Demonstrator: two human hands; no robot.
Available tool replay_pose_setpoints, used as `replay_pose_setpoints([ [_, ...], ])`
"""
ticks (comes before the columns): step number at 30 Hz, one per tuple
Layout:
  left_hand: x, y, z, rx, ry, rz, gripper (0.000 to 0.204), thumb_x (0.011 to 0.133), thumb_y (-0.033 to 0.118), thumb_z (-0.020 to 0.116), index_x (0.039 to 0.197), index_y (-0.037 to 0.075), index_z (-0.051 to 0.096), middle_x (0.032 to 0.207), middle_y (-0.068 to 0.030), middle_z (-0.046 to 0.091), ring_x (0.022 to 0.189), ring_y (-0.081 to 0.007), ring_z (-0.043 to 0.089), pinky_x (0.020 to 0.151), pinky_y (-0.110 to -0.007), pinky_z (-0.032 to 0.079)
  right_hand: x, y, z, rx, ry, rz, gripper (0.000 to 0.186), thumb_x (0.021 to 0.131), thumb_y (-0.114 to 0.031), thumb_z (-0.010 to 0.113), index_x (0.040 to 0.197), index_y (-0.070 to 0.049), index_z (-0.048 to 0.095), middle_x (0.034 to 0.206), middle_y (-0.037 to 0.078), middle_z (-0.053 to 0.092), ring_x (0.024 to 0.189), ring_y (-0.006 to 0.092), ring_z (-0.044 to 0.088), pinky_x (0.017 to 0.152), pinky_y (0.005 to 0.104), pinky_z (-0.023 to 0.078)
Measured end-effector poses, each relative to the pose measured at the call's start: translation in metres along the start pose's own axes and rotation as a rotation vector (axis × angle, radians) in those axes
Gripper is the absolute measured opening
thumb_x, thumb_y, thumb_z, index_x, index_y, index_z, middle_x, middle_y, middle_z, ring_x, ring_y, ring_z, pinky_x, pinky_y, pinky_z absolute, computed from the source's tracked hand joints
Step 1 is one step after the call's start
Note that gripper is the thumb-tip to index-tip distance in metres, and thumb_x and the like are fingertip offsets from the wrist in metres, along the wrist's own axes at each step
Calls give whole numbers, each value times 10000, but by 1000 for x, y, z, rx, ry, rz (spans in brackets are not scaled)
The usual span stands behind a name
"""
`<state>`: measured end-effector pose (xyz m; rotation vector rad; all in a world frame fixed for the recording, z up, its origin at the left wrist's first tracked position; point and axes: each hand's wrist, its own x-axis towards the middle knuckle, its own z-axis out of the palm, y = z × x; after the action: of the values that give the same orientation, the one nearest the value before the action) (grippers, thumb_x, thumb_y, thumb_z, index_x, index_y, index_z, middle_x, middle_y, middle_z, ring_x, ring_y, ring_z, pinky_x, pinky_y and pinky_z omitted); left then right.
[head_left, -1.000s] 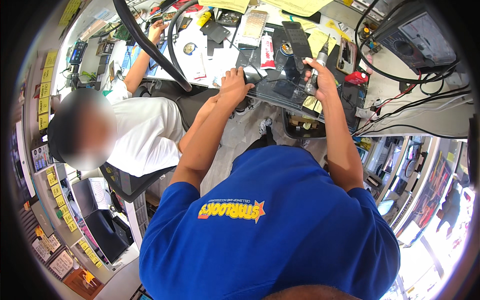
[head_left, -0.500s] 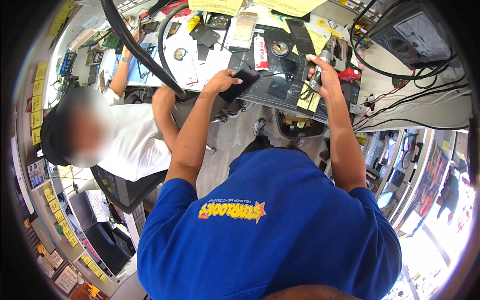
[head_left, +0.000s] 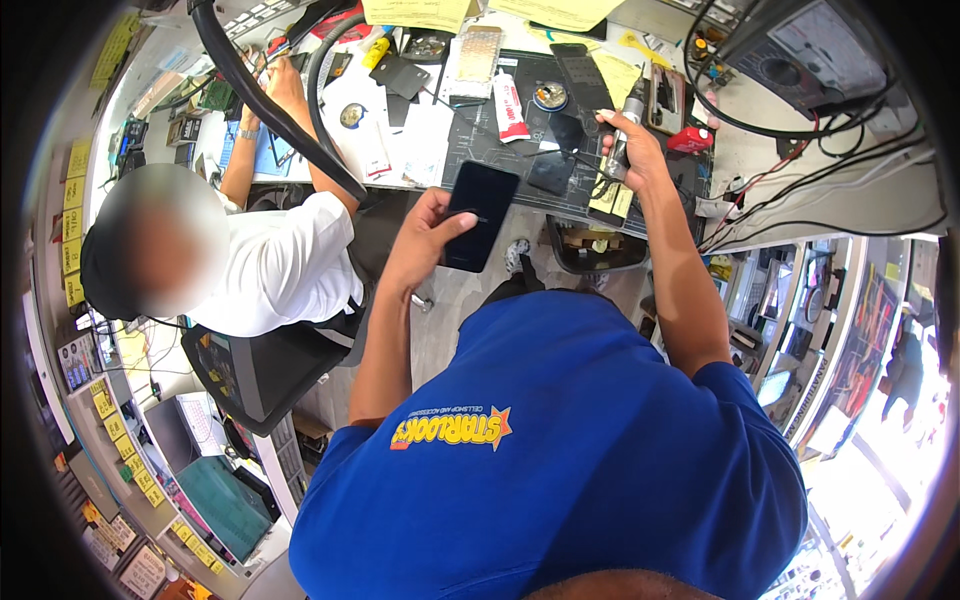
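Note:
My left hand grips a black smartphone by its left edge, with the thumb across the front. The phone is tilted so its dark glass faces up at me, just off the bench's near edge. Over the right part of the bench, my right hand is closed around a silver cylindrical hand tool, whose exact kind I cannot make out. Below and left of that tool lies a dark phone-sized panel on the black work mat. A thin dark cord runs from the panel toward my right hand.
A white-and-red tube, a small round tin and another dark slab lie farther back. A thick black hose arches across the left. Beside me a co-worker in a white shirt sits. A meter stands at right.
My left hand has drawn the phone toward me and turned its face up. My right hand still holds the tool, nearly in place. The co-worker's nearer hand has moved up onto the bench.

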<state>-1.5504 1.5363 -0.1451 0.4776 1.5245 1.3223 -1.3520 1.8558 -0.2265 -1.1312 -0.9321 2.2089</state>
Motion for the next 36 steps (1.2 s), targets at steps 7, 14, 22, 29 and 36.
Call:
replay_pose_setpoints([
  [7, -6, 95, 143, 328, -564, 710, 218, 933, 53, 832, 1083, 72, 675, 1040, -68, 718, 1007, -212, 692, 884, -357, 536, -38, 19, 10, -108, 4, 21, 421, 965, -213, 815, 1293, -57, 603, 1044, 75, 763, 685, 112, 635, 619, 302, 564],
  [14, 2, 143, 321, 479, -944, 1364, 389, 732, -13, 830, 1083, 106, 711, 1055, -63, 741, 962, -283, 709, 846, -430, 535, -77, 71, -14, -68, -78, -84, 418, 997, -209, 764, 1377, -102, 625, 1186, 62, 738, 886, 127, 641, 781, 337, 562],
  [22, -23, 114, 531, 502, -1042, 1840, 306, 812, 66, 815, 1077, 132, 678, 1063, 0, 687, 994, -243, 660, 840, -397, 500, -56, 71, -6, 25, -177, -443, 501, 1056, -204, 679, 1540, -132, 571, 1298, 50, 731, 1112, 164, 645, 955, 383, 552],
  [29, 20, 49, 667, 629, -886, 2044, 267, 856, 118, 810, 1068, 169, 656, 1096, 37, 678, 1065, -209, 656, 912, -407, 495, -93, 22, -12, -44, -372, -353, 512, 1082, -93, 583, 1587, -180, 566, 1226, 35, 759, 692, 94, 644, 567, 280, 521],
  [36, 37, 24, 702, 785, -1002, 2019, 262, 879, 133, 798, 1108, 165, 675, 1147, 19, 700, 1138, -227, 672, 984, -432, 504, -138, -13, -21, 23, -362, -350, 520, 1085, -180, 601, 1598, -131, 526, 1318, 64, 667, 846, 120, 542, 710, 303, 422],
])
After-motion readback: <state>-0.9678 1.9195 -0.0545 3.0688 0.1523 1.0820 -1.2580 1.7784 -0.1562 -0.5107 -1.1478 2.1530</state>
